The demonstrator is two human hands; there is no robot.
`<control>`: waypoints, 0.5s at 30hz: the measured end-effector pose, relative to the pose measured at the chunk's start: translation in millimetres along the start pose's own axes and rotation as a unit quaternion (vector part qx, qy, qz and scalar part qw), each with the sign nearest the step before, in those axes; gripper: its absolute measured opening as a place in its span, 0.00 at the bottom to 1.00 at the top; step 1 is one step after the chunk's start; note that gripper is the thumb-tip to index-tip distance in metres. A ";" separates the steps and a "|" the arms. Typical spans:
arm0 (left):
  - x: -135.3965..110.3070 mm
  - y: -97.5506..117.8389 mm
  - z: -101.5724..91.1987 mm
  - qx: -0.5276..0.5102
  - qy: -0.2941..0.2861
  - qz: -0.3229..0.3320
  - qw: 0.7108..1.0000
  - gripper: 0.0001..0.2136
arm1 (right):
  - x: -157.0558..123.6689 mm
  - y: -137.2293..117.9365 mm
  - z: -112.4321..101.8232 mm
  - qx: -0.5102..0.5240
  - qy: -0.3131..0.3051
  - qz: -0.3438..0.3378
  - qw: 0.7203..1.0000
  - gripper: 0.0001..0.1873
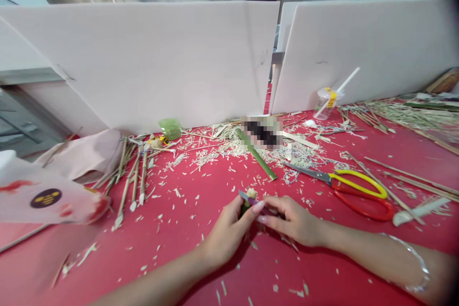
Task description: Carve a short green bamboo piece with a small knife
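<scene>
Near the front middle of the red table, my left hand (225, 233) is closed around a short bamboo piece (251, 193), whose pale end sticks up past the fingers. Between the fingers of my right hand (297, 222) is a small knife (265, 211) with a purple handle. Its short grey blade lies against the bamboo, and my left thumb presses on the knife too. Much of the bamboo is hidden by the fingers. Beyond the hands, a green bamboo strip (261, 160) lies slanted among pale shavings (210, 157).
Scissors (333, 180) with yellow and red handles lie to the right, near a white strip (419, 211). Several bamboo sticks (143, 174) lie left, by a pink-and-white cup (53, 196). A clear cup with a straw (325, 105) stands before white panels (172, 62).
</scene>
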State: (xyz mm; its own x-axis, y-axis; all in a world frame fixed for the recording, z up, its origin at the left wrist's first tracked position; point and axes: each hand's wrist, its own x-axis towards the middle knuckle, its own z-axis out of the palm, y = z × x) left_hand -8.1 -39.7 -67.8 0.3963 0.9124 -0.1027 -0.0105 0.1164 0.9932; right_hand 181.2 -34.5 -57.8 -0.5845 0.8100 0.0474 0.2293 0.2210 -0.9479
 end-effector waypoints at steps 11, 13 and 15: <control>-5.0 8.7 2.1 0.019 0.002 0.029 0.999 0.14 | -0.2 -3.4 -0.6 -0.028 -0.004 -0.014 1.000 0.17; -5.2 8.7 2.5 0.021 0.006 0.028 0.999 0.14 | 0.2 -2.9 -0.1 -0.023 -0.011 -0.012 1.000 0.17; -5.3 7.4 2.7 0.021 0.009 0.030 0.999 0.14 | 0.4 -3.0 0.3 -0.013 -0.016 -0.009 1.000 0.17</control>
State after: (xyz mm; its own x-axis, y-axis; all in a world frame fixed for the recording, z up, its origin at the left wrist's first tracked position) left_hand -7.8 -44.7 -59.8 0.3794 0.9242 -0.0433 0.0050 0.0448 0.9990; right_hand 180.1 -35.0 -55.0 -0.6130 0.7882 0.0545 0.2377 0.2498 -0.9387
